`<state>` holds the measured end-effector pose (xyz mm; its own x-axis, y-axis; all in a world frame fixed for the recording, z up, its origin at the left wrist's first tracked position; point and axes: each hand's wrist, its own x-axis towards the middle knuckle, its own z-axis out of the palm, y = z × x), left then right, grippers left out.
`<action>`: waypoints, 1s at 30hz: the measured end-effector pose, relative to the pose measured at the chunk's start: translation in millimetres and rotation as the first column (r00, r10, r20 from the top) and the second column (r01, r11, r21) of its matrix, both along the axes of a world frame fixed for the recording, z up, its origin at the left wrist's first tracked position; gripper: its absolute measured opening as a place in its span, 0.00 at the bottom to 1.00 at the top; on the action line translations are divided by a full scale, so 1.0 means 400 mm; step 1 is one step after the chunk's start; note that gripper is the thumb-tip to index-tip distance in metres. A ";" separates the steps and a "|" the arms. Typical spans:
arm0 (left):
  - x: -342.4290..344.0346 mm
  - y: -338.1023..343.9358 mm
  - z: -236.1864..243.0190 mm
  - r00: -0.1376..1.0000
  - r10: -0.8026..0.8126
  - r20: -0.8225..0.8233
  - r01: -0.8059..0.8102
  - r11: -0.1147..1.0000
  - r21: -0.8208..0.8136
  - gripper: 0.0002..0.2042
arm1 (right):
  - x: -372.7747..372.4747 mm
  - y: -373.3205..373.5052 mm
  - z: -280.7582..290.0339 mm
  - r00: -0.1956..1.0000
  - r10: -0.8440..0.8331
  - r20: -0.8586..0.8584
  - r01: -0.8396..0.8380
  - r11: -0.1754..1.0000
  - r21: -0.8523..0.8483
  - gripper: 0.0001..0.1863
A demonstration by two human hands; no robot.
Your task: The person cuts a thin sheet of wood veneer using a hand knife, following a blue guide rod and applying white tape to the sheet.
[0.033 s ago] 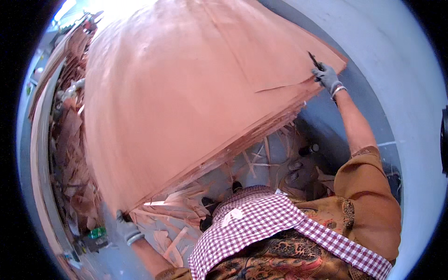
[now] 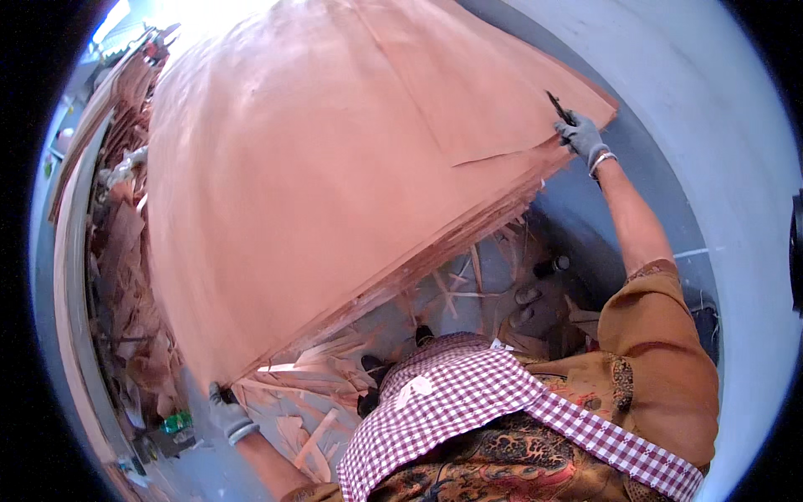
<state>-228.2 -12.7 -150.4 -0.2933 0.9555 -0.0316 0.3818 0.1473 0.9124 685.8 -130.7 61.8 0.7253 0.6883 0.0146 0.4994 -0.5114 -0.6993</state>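
Note:
A wide stack of thin reddish wood veneer sheets (image 2: 293, 167) fills the middle of the view. My left hand (image 2: 230, 416), in a grey glove, is closed at the near left corner of the top veneer sheet, with dark fingertips at its edge. My right hand (image 2: 585, 138), gloved too, is closed around a slim dark tool, perhaps a knife (image 2: 555, 105). It rests at the right end of the stack's near edge, and the tool points away from me over the sheets. A split or overlapping seam (image 2: 481, 159) runs across the top sheet near this hand.
Torn veneer strips (image 2: 314, 368) litter the floor below the stack. Along the left lies a heap of veneer scraps (image 2: 134, 293) beside a long pale edge. A pale wall (image 2: 744, 167) curves along the right. Shoes (image 2: 523, 308) and a dark bottle-like object (image 2: 552, 266) lie under the stack.
Both hands keep nearly the same places and grips. The left hand, blurred before, is sharper now, and the whole view has shifted slightly.

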 end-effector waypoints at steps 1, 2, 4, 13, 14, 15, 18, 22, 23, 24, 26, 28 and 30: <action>0.007 0.010 0.009 0.995 0.059 0.083 -0.060 0.998 0.004 0.11 | 0.008 -0.010 0.002 1.000 -0.023 -0.012 0.023 1.000 0.020 0.22; 0.039 0.019 0.024 0.979 0.120 0.165 -0.120 0.993 -0.005 0.11 | 0.002 -0.019 0.005 0.999 -0.044 -0.024 0.045 0.998 0.035 0.22; 0.137 -0.002 0.097 0.926 -0.036 -0.375 0.065 0.996 0.065 0.11 | 0.016 -0.051 0.018 0.995 -0.093 -0.034 0.093 0.995 0.019 0.22; 0.169 -0.040 0.103 0.692 0.034 -0.721 0.291 0.901 0.322 0.07 | 0.343 -0.098 -0.153 0.964 0.219 0.148 -0.241 0.958 0.157 0.32; 0.163 -0.025 0.081 0.782 0.085 -0.617 0.186 0.914 0.361 0.08 | 0.382 -0.100 -0.171 0.936 0.234 0.262 -0.268 0.958 0.104 0.31; 0.228 -0.014 0.136 0.986 0.155 -0.069 -0.134 0.961 0.242 0.08 | 0.396 -0.118 -0.191 0.987 0.062 0.145 -0.071 0.996 0.053 0.29; 0.241 -0.077 0.239 0.711 0.400 0.578 -0.447 0.892 -0.067 0.08 | 0.339 -0.046 -0.225 0.993 0.092 0.068 -0.094 0.995 0.026 0.28; 0.275 -0.077 0.261 0.616 0.437 0.655 -0.495 0.862 -0.109 0.08 | 0.328 -0.052 -0.191 0.998 0.039 0.057 -0.041 0.999 0.032 0.25; 0.262 -0.074 0.262 0.867 0.398 0.299 -0.425 0.905 0.029 0.07 | 0.333 -0.053 -0.189 0.997 0.055 0.047 -0.057 0.997 0.049 0.25; 0.249 -0.065 0.237 0.948 0.299 -0.108 -0.286 0.951 0.118 0.06 | 0.356 -0.074 -0.173 0.997 0.069 0.042 -0.071 0.995 0.065 0.25; 0.271 -0.046 0.200 0.853 0.010 -0.522 0.083 0.985 0.154 0.07 | 0.379 -0.105 -0.122 0.991 0.118 0.055 -0.122 0.990 0.069 0.25; 0.340 -0.056 0.244 0.838 -0.212 -0.502 0.327 0.932 0.153 0.07 | 0.326 -0.097 -0.090 0.990 0.126 0.057 -0.127 0.992 0.002 0.24; 0.240 -0.065 0.243 0.713 -0.193 -0.674 0.204 0.977 -0.064 0.11 | 0.196 -0.014 -0.070 0.995 0.069 0.075 -0.072 0.997 0.038 0.23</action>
